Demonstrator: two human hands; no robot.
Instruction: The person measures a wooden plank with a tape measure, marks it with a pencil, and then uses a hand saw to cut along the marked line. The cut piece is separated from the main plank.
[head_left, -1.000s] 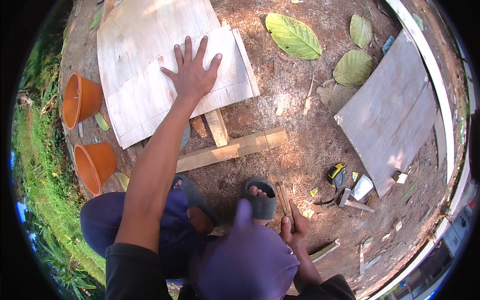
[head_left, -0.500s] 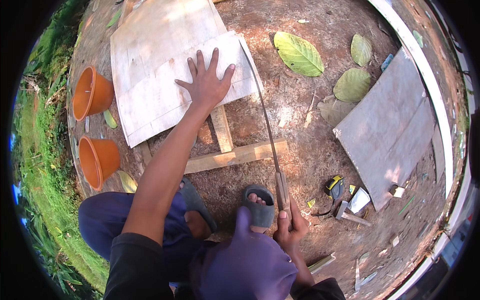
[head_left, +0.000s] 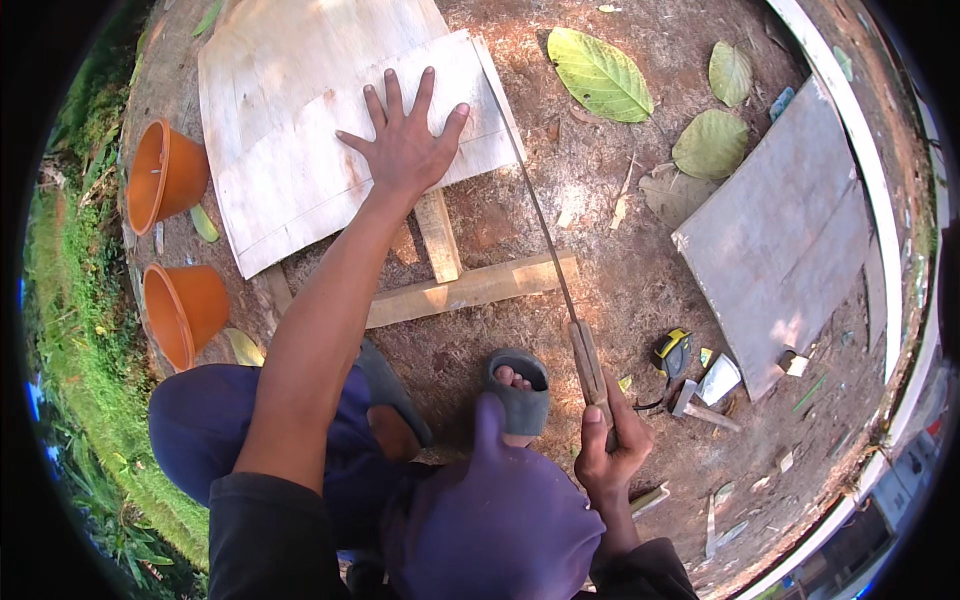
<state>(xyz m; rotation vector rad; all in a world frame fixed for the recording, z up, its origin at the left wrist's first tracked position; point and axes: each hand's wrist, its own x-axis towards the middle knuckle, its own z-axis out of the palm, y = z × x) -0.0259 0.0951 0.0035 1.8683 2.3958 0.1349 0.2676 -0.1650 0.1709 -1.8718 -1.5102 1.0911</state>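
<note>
My left hand [head_left: 408, 145] lies flat with fingers spread on a pale plywood sheet [head_left: 290, 175]. My right hand [head_left: 612, 445] is wrapped round the wooden handle of a handsaw [head_left: 588, 365]. The saw's thin blade slants up and leftward to the sheet's right side, where it runs along a narrow strip at the edge. A wooden frame [head_left: 500, 282] supports the plywood from below, and most of it is hidden. My sandalled foot [head_left: 518, 390] is on the ground between the frame and my knee.
Two orange pots [head_left: 185, 312] lie tipped at the left. To the right are a grey board [head_left: 780, 240], a yellow-black tape measure [head_left: 673, 352], a hammer [head_left: 705, 408] and a white cup [head_left: 718, 378]. Large leaves [head_left: 600, 78] lie on the dirt beyond the saw.
My right hand has drawn the saw handle back and to the right, with the blade still at the plywood's edge. My left hand stays pressed on the sheet. The whole view has shifted slightly.
</note>
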